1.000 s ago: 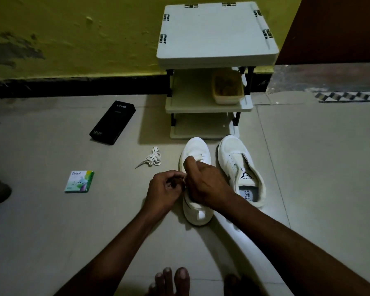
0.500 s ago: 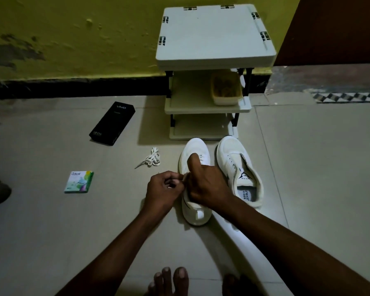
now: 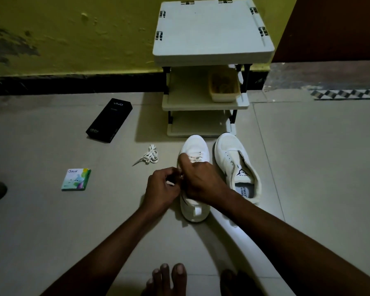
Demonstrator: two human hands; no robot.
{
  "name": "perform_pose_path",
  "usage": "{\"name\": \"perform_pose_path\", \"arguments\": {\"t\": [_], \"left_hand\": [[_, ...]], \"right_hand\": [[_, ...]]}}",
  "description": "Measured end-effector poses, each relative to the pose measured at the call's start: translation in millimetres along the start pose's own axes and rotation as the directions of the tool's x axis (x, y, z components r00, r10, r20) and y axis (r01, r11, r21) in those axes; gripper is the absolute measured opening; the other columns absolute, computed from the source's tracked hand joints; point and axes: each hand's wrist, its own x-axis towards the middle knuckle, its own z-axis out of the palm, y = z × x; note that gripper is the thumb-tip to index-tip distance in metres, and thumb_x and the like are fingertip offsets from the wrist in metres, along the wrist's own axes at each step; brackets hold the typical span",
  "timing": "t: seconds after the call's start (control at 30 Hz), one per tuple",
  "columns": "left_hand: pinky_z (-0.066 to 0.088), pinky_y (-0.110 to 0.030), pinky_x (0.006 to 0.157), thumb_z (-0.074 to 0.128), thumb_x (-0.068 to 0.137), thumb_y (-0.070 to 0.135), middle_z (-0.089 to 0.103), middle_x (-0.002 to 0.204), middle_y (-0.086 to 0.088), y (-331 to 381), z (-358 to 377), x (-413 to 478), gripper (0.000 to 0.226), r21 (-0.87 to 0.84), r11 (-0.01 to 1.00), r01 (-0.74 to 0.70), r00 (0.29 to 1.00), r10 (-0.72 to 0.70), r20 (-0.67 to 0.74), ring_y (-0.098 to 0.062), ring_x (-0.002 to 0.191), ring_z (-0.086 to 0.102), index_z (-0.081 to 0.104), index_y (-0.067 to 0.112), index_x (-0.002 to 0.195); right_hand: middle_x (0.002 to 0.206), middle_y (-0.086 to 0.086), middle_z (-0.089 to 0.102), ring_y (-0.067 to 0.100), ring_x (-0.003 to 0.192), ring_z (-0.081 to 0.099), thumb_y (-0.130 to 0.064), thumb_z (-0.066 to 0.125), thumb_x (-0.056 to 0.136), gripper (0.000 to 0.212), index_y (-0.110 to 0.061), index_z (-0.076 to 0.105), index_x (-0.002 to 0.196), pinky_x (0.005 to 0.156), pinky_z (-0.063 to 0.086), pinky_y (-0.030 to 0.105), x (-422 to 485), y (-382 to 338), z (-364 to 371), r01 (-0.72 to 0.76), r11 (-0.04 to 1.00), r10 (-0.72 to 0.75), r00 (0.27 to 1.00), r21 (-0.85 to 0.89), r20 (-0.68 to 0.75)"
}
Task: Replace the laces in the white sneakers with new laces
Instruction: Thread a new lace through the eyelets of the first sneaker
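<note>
Two white sneakers stand side by side on the tiled floor, toes pointing away from me. The left sneaker point(image 3: 194, 146) has a white lace across its front eyelets. My left hand point(image 3: 162, 186) pinches a lace end at that shoe's left side. My right hand point(image 3: 201, 180) lies over the shoe's middle, fingers curled at the eyelets, hiding the tongue. The right sneaker point(image 3: 235, 165) has no lace, and its insole shows. A loose bundle of white lace point(image 3: 149, 157) lies on the floor left of the shoes.
A white three-tier rack point(image 3: 212, 33) stands behind the shoes against the yellow wall, with a small tub point(image 3: 223, 87) on its middle shelf. A black phone box point(image 3: 109, 120) and a small green packet point(image 3: 76, 179) lie to the left. My bare toes point(image 3: 169, 278) show at the bottom.
My right hand's fingers have shifted a little forward along the left sneaker's eyelets. My left hand stays at the shoe's side, still pinching the lace.
</note>
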Motion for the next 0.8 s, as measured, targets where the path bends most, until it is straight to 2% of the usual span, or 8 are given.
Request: {"name": "perform_pose_path", "arguments": {"t": [0.07,0.1,0.17,0.23,0.33,0.57,0.67,0.8], "left_hand": [[0.057,-0.023,0.079,0.071,0.088,0.009,0.076,0.086,0.010,-4.9,-0.6,0.9,0.019,-0.053,0.999,-0.003,1.000,0.003,0.011,-0.005,0.084,0.071,0.079,0.021,0.100],[0.058,-0.026,0.080,0.072,0.090,0.012,0.077,0.086,0.009,-7.4,-1.0,1.1,0.015,-0.098,0.995,0.011,1.000,-0.010,0.015,-0.007,0.084,0.072,0.079,0.021,0.100],[0.061,-0.032,0.076,0.071,0.094,0.014,0.078,0.089,0.004,-8.7,-2.3,-1.2,0.012,-0.176,0.983,0.052,0.999,-0.049,0.018,-0.014,0.086,0.074,0.079,0.017,0.102],[0.059,-0.028,0.069,0.065,0.098,0.009,0.078,0.093,-0.004,-8.5,-0.6,-2.6,0.014,-0.236,0.969,0.077,0.997,-0.081,-0.006,-0.019,0.087,0.074,0.078,0.009,0.104],[0.054,-0.020,0.059,0.068,0.094,0.005,0.076,0.087,-0.007,-5.6,5.4,-1.0,0.009,-0.278,0.955,0.101,0.992,-0.119,-0.050,-0.016,0.076,0.071,0.078,0.004,0.095],[0.050,-0.018,0.057,0.074,0.089,0.004,0.073,0.074,-0.003,-1.9,11.1,6.7,0.009,-0.284,0.948,0.144,0.981,-0.175,-0.087,-0.007,0.061,0.063,0.074,0.008,0.081],[0.049,-0.018,0.058,0.073,0.090,0.004,0.072,0.074,-0.003,-1.3,14.4,6.2,0.014,-0.280,0.948,0.152,0.976,-0.189,-0.109,-0.009,0.060,0.061,0.073,0.013,0.079],[0.049,-0.019,0.059,0.072,0.091,0.006,0.071,0.074,-0.004,-1.4,17.4,6.2,0.008,-0.274,0.949,0.154,0.977,-0.187,-0.099,-0.010,0.060,0.060,0.074,0.009,0.084]], "right_hand": [[0.061,0.010,0.059,0.035,0.053,0.051,-0.007,0.068,0.073,0.049,-0.016,0.033,0.107,0.042,0.017,0.027,2.8,2.3,-2.5,-0.141,0.975,0.137,0.990,0.169,0.034],[0.062,0.009,0.057,0.034,0.054,0.049,-0.006,0.063,0.073,0.048,-0.019,0.031,0.106,0.045,0.024,0.030,4.3,4.9,-1.6,-0.166,0.967,0.163,0.986,0.191,0.032],[0.063,0.007,0.055,0.035,0.056,0.049,-0.007,0.060,0.076,0.047,-0.023,0.028,0.106,0.050,0.036,0.034,6.5,8.2,-0.9,-0.152,0.983,0.149,0.988,0.103,0.034],[0.066,0.007,0.054,0.037,0.059,0.051,-0.013,0.060,0.082,0.045,-0.025,0.025,0.107,0.054,0.041,0.036,6.0,9.9,-1.5,-0.125,0.992,0.125,0.991,0.002,0.042],[0.064,0.009,0.051,0.041,0.057,0.053,-0.013,0.062,0.083,0.046,-0.024,0.022,0.103,0.052,0.035,0.035,1.3,14.5,0.9,-0.098,0.995,0.099,0.995,-0.017,0.026],[0.070,0.011,0.063,0.036,0.053,0.056,-0.015,0.074,0.076,0.056,-0.023,0.026,0.102,0.049,0.031,0.031,-7.8,20.1,10.9,-0.034,0.999,0.034,0.999,0.000,-0.023],[0.072,0.010,0.060,0.035,0.056,0.053,-0.013,0.072,0.075,0.047,-0.021,0.032,0.097,0.049,0.026,0.028,-15.4,18.8,15.4,-0.038,0.999,0.039,0.995,0.014,-0.095],[0.078,0.010,0.059,0.035,0.066,0.055,-0.011,0.068,0.076,0.033,-0.017,0.043,0.095,0.048,0.038,0.033,-21.4,21.1,17.7,-0.042,0.995,0.051,0.994,0.089,-0.097]]}}
